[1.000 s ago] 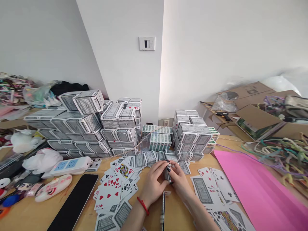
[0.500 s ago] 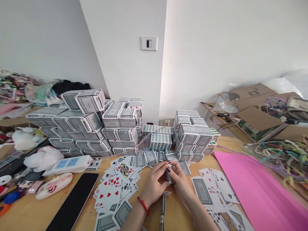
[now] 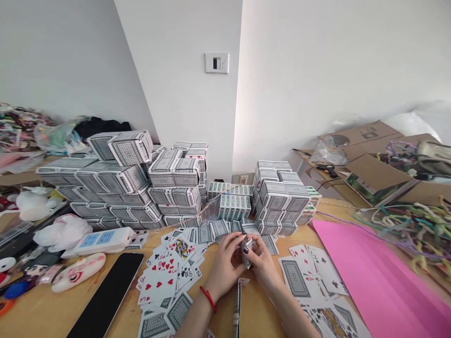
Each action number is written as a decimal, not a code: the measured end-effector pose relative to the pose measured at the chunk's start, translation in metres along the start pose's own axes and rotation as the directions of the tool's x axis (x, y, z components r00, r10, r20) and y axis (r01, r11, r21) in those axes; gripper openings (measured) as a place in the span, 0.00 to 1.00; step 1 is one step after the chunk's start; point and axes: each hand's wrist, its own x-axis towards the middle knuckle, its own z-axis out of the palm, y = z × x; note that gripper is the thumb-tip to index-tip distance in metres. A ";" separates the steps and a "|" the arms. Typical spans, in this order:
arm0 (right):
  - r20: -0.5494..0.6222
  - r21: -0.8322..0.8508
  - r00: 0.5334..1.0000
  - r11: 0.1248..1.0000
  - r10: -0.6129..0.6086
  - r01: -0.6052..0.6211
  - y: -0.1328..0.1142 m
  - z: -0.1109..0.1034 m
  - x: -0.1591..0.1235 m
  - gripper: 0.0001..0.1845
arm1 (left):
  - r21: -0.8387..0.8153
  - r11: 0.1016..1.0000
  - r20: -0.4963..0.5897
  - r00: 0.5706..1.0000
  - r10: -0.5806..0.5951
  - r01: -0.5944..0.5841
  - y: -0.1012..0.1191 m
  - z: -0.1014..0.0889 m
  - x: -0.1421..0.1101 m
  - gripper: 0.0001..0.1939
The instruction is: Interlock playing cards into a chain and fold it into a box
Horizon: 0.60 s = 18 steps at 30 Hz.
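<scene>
Both of my hands close around a small piece of folded playing cards (image 3: pixel 248 245), held upright above the table. My left hand (image 3: pixel 226 265), with a red cord at its wrist, grips the piece from the left, fingers bent over its far side. My right hand (image 3: pixel 263 266) pinches it from the right, its thumb pressed on the near face. Below them a narrow, dark-edged strip (image 3: pixel 237 307) points toward me. Loose playing cards (image 3: pixel 158 284) lie face up and face down left of my hands, and more cards (image 3: pixel 298 279) lie to the right.
Stacked blocks of folded cards (image 3: pixel 130 178) stand at the back left, with another stack (image 3: pixel 282 202) at the back right. Green-and-white card boxes (image 3: pixel 234 207) sit between them. A black phone (image 3: pixel 107 295) and a power strip (image 3: pixel 105 240) lie left, pink paper (image 3: pixel 373 277) right.
My fingers have shifted on the folded piece, and more of its upper edge now shows between them. The view has moved very slightly; the stacks and loose cards stay where they were.
</scene>
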 end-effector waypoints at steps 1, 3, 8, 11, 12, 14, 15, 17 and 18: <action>0.013 -0.008 1.000 1.000 -0.012 0.012 0.000 0.000 0.000 0.25 | -0.005 1.000 -0.005 1.000 -0.030 0.030 -0.001 0.000 0.000 0.33; 0.037 -0.032 0.999 0.999 -0.030 0.031 0.000 0.001 -0.001 0.26 | -0.012 0.997 -0.022 0.997 -0.079 0.079 -0.004 0.001 -0.001 0.35; 0.060 -0.126 0.993 0.987 -0.097 0.104 0.000 0.001 -0.001 0.27 | -0.018 0.994 -0.038 0.993 -0.110 0.109 -0.008 0.000 -0.001 0.31; -0.025 -0.218 0.977 0.955 -0.212 0.202 0.001 0.000 -0.001 0.30 | -0.047 0.993 -0.079 0.990 -0.114 0.111 -0.006 -0.001 0.001 0.26; -0.051 -0.256 0.966 0.938 -0.255 0.234 0.002 -0.001 -0.001 0.30 | -0.068 0.991 -0.099 0.987 -0.125 0.119 -0.006 -0.001 0.001 0.24; -0.075 -0.344 0.940 0.893 -0.333 0.289 0.004 -0.002 -0.001 0.29 | -0.129 0.980 -0.131 0.977 -0.171 0.154 -0.005 -0.002 0.002 0.17; -0.074 -0.390 0.927 0.866 -0.368 0.313 0.006 -0.003 -0.002 0.28 | -0.172 0.969 -0.130 0.971 -0.202 0.179 -0.005 -0.002 0.003 0.14; -0.062 -0.464 0.905 0.815 -0.421 0.347 0.008 -0.002 -0.004 0.27 | -0.278 0.931 -0.085 0.959 -0.270 0.237 -0.006 -0.004 0.004 0.13; -0.055 -0.487 0.899 0.797 -0.435 0.356 0.008 -0.001 -0.005 0.27 | -0.344 0.899 -0.045 0.951 -0.305 0.272 -0.006 -0.004 0.004 0.14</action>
